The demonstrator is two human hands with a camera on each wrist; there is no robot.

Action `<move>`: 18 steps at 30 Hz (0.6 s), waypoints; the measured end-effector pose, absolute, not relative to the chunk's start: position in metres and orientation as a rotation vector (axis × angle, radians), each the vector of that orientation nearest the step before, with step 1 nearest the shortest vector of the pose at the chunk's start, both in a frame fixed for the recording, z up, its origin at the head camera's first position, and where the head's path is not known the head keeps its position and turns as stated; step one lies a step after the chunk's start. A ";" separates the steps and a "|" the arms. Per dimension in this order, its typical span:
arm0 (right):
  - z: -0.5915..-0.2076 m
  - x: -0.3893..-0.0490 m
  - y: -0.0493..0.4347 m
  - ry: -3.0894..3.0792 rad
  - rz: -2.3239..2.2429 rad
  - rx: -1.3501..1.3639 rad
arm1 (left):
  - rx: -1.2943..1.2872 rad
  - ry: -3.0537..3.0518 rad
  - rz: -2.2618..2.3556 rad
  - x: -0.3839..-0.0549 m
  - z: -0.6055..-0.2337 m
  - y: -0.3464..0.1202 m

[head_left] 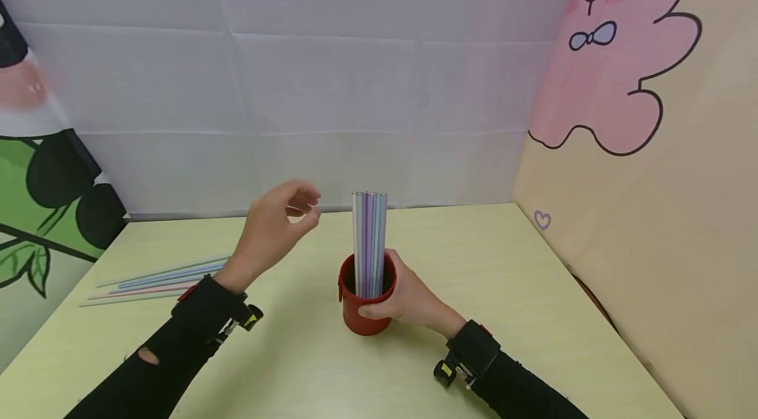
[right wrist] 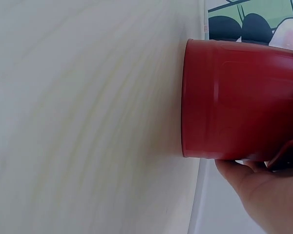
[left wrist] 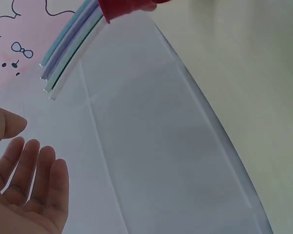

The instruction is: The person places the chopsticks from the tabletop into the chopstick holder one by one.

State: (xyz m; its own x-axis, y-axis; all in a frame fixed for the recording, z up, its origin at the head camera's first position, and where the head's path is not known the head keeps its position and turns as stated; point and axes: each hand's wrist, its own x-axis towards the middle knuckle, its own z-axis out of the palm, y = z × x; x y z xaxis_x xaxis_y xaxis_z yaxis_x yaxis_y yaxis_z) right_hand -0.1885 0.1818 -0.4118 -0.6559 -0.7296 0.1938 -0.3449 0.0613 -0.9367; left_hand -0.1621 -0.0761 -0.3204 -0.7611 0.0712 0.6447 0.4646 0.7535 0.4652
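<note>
My right hand (head_left: 408,297) grips a small red bucket (head_left: 358,323), its thumb across the front and its fingers round the right side. The bucket stands upright on the table and holds a bundle of pastel straws (head_left: 369,241) in white, purple, blue and green. In the right wrist view the red wall of the bucket (right wrist: 239,100) fills the right side. To the left of the bucket, my left hand (head_left: 275,228) is raised over the table with nothing in its fingers. Its loosely bent fingers (left wrist: 27,170) show in the left wrist view, apart from the straws (left wrist: 73,48).
More pastel straws (head_left: 160,281) lie loosely side by side on the table's left, partly behind the left forearm. The pale wooden table (head_left: 503,287) meets a white cloth backdrop (head_left: 379,97) at the back. A tan wall panel (head_left: 651,241) stands along the right edge.
</note>
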 end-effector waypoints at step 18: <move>-0.413 -0.189 0.182 2.003 -1.630 -1.112 | -0.379 -2.557 -0.339 -0.133 -0.350 -0.167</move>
State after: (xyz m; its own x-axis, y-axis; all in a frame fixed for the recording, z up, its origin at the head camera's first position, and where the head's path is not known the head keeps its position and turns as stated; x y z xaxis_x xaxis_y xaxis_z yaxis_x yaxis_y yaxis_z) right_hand -0.1892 0.1823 -0.4129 -0.6419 -0.7358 0.2160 -0.3609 0.0414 -0.9317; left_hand -0.1333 -0.1668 -0.3501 -0.8211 0.1990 0.5350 0.3313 0.9293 0.1629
